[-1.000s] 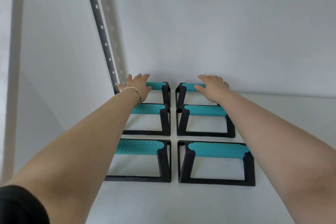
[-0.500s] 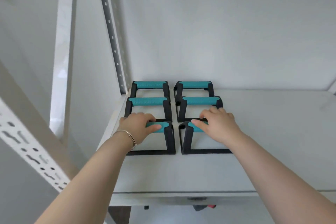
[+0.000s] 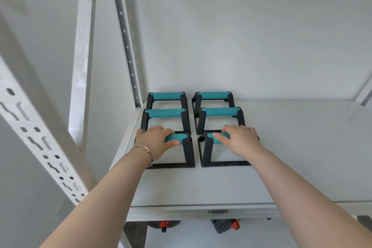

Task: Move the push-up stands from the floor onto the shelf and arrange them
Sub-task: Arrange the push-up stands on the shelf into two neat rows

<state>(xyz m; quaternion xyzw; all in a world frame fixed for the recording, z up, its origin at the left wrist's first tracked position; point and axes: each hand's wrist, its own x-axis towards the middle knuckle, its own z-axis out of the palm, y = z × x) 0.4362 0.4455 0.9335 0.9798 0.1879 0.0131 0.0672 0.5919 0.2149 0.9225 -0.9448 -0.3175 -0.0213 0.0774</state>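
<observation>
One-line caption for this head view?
Left hand and right hand rest on the front two of six teal-handled push-up stands arranged two-by-three on a white shelf.

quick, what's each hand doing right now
Left hand: closed on the teal grip of the front left push-up stand.
Right hand: closed on the teal grip of the front right push-up stand.

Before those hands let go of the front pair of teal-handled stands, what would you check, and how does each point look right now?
1. All six black-framed, teal-grip push-up stands on the white metal shelf: ok.
2. Left hand on front-left stand: ok.
3. Right hand on front-right stand: ok.
4. Front pair lined up with middle-left stand and middle-right stand: ok.
5. Front pair clear of the shelf's front edge: ok.
6. Feet flat under the hands: cannot tell.
</observation>
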